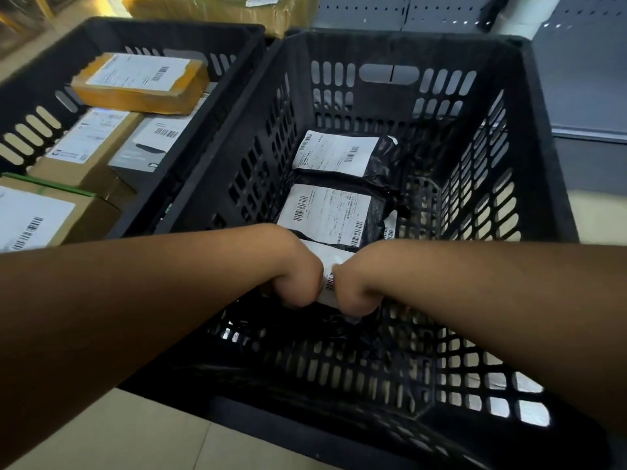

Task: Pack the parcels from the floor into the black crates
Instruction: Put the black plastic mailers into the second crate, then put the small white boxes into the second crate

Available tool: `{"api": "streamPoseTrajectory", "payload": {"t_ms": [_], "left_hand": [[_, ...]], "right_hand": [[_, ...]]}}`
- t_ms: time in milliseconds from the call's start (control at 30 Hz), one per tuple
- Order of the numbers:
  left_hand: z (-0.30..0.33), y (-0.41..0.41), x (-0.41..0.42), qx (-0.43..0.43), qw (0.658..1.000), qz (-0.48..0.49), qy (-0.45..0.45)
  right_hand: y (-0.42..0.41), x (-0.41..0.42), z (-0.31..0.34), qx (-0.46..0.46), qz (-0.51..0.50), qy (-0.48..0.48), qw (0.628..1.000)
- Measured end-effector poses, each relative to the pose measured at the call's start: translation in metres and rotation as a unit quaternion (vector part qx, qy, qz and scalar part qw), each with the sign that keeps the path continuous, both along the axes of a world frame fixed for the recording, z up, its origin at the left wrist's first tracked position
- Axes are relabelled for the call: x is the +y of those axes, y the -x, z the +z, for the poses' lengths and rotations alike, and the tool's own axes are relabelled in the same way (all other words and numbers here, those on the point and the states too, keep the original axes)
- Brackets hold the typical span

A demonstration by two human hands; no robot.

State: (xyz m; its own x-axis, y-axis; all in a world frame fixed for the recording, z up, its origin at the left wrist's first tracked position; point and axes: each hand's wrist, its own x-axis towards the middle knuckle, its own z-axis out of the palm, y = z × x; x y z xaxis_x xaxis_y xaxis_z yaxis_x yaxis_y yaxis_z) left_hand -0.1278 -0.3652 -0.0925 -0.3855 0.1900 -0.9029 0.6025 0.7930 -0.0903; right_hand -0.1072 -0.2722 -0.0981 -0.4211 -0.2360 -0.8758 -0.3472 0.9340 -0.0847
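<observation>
Both my arms reach down into the right black crate (529, 137). My left hand (298, 276) and my right hand (353, 283) are side by side, both closed on a black bag parcel (330, 262) with a white barcode label, low near the crate floor. My fingers are hidden under the parcel. Two more black bag parcels lie beyond it on the crate bottom, one in the middle (330, 213) and one further back (339, 152), labels facing up. The left black crate (217, 106) holds several cardboard boxes.
In the left crate an orange-brown box (139, 83) lies on top of other labelled boxes (84, 144). A large cardboard carton (237, 8) stands behind the crates. Grey perforated metal panels (583, 69) are at the back right. Pale tile floor (118, 432) shows below.
</observation>
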Motion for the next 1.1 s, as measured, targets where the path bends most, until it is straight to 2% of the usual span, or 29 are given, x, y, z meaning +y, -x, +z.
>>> {"api": "streamPoseTrajectory", "payload": {"t_ms": [67, 100, 200, 267, 333, 400, 467, 533, 667, 767, 833, 933, 1033, 1100], "left_hand": [[0.006, 0.003, -0.003, 0.009, 0.999, 0.037, -0.006], [0.008, 0.005, -0.004, 0.016, 0.998, 0.06, -0.007], [0.018, 0.013, -0.011, 0.043, 0.988, 0.144, -0.028], [0.024, 0.019, -0.013, 0.06, 0.976, 0.203, -0.058], [0.032, 0.027, -0.011, 0.095, 0.953, 0.264, -0.115], [0.043, 0.035, 0.001, 0.127, 0.915, 0.327, -0.201], [0.057, 0.04, 0.022, 0.147, 0.861, 0.39, -0.29], [0.072, 0.043, 0.045, 0.16, 0.816, 0.421, -0.362], [0.1, 0.043, 0.083, 0.19, 0.737, 0.443, -0.473], [0.115, 0.038, 0.115, 0.218, 0.701, 0.434, -0.522], [0.123, 0.036, 0.14, 0.236, 0.693, 0.413, -0.542], [0.135, 0.028, 0.184, 0.269, 0.684, 0.373, -0.567], [0.14, 0.019, 0.229, 0.258, 0.672, 0.354, -0.597], [0.135, 0.011, 0.257, 0.245, 0.682, 0.347, -0.595]], "right_hand": [[-0.003, 0.004, 0.008, 0.016, 0.119, -0.072, 0.99], [-0.002, 0.008, 0.017, 0.008, 0.135, -0.079, 0.988], [0.013, 0.035, 0.052, 0.067, -0.037, 0.044, 0.996], [0.025, 0.056, 0.07, 0.096, -0.193, 0.138, 0.967], [0.034, 0.075, 0.089, 0.099, -0.315, 0.229, 0.915], [0.042, 0.095, 0.109, 0.104, -0.383, 0.296, 0.869], [0.043, 0.117, 0.124, 0.111, -0.428, 0.353, 0.825], [0.041, 0.138, 0.133, 0.141, -0.437, 0.399, 0.794], [0.031, 0.181, 0.152, 0.267, -0.409, 0.454, 0.745], [0.023, 0.229, 0.157, 0.343, -0.389, 0.452, 0.725], [0.016, 0.264, 0.158, 0.373, -0.388, 0.435, 0.722], [0.006, 0.318, 0.151, 0.369, -0.427, 0.408, 0.718], [-0.009, 0.372, 0.132, 0.353, -0.483, 0.38, 0.706], [-0.023, 0.407, 0.116, 0.337, -0.522, 0.353, 0.7]]}}
